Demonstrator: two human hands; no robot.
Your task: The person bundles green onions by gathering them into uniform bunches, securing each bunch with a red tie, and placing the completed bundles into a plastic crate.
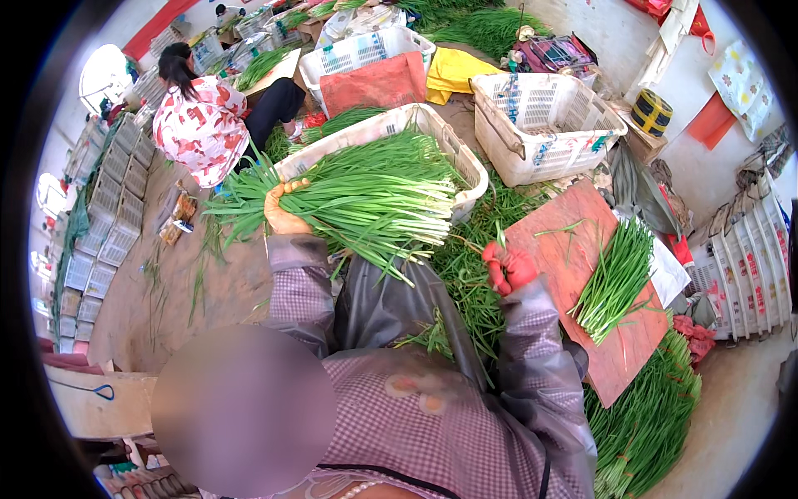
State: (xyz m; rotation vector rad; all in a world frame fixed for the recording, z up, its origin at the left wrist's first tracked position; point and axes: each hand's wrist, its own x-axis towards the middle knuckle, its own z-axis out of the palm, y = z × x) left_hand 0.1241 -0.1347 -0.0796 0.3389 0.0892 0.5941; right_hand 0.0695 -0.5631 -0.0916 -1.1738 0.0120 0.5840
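My left hand, in a tan-orange glove, is closed around a large bunch of garlic chives. The leaf tips fan out to the left and the pale stem ends point right, above my lap and the near side of a white plastic crate. In a red glove, my right hand has its fingers curled on a few loose chive blades, beside a reddish board. A smaller bundle of chives lies on that board, apart from my right hand.
Loose trimmings cover the floor between my knees and the board. Tied chive bundles are piled at lower right. Another white crate stands ahead. A person in a patterned top sits at left, near stacked crates.
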